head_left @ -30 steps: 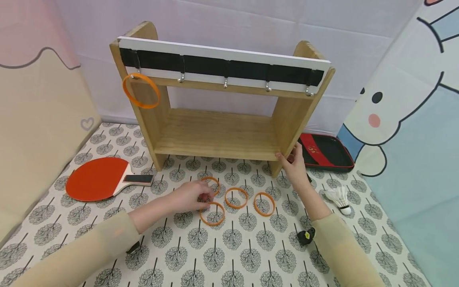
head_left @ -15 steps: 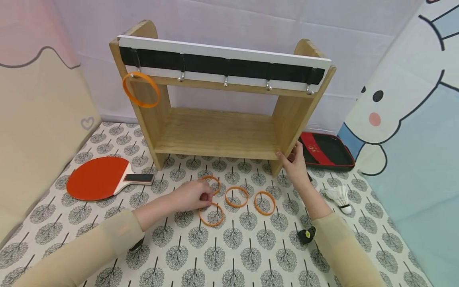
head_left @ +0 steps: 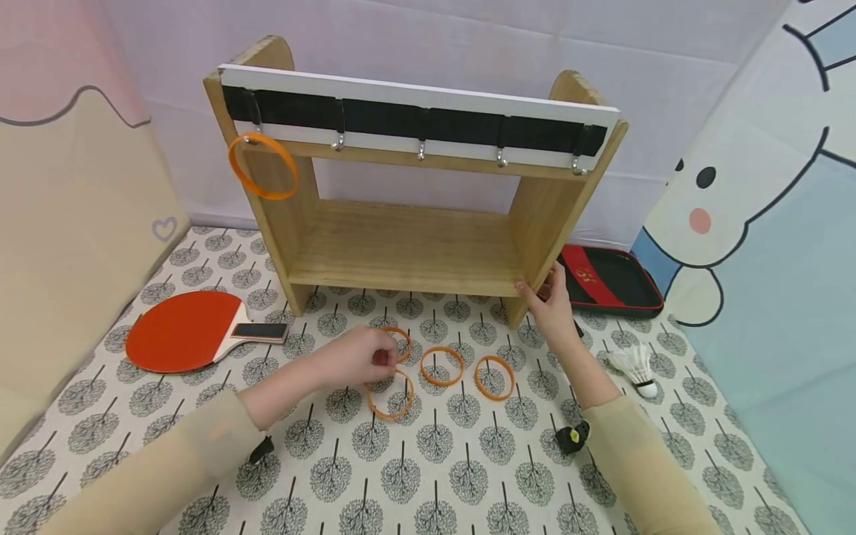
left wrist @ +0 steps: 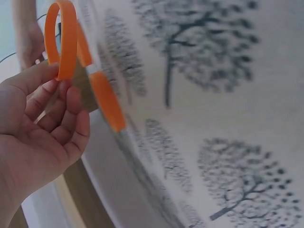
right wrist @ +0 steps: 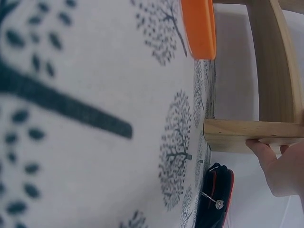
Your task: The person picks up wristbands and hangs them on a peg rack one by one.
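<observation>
Pinching thin orange ring (head_left: 390,394)

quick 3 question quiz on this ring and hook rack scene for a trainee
1. True or false: the left hand pinches an orange ring.
2. How many hooks on the wooden rack already carry a ring? A) none B) one C) three
3. What does the right hand touch?

Key
1. True; the left wrist view shows the ring between thumb and fingers.
2. B; one hung ring sits on the leftmost hook.
3. The lower front corner of the rack's right side panel.
</observation>
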`<state>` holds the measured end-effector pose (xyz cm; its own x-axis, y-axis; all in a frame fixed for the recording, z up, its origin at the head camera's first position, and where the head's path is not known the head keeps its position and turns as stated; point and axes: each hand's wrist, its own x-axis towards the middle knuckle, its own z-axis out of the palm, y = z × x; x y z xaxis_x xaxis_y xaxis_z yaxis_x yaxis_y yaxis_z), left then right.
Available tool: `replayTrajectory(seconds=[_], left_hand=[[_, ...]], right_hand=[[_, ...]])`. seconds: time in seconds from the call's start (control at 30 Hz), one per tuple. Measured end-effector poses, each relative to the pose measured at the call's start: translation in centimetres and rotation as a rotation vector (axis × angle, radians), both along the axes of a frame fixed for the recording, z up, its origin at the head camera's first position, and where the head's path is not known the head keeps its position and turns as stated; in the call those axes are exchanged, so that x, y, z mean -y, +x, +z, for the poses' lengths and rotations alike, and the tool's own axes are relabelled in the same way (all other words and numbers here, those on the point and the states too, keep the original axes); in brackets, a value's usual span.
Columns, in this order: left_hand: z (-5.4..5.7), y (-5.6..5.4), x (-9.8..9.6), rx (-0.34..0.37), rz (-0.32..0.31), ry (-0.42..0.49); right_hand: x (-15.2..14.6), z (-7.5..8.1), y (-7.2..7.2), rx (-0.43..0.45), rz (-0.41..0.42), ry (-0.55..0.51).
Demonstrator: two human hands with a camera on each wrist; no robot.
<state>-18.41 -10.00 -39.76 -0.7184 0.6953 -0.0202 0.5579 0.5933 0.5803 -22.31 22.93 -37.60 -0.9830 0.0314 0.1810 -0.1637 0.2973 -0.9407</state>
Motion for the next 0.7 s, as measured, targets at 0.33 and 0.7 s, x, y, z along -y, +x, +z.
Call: replayTrajectory(seconds=[0.33, 0.7], left_hand=[[2.2, 0.3, 0.2, 0.009, 0.023, 0.078], [6.8, 0.2, 1.1, -0.118, 0.136, 0.175]], right_hand=[[0.0, 0.0, 0.1, 0.009, 0.012, 0.001], [0.0, 0.0, 0.0, -0.006, 0.006, 0.010]])
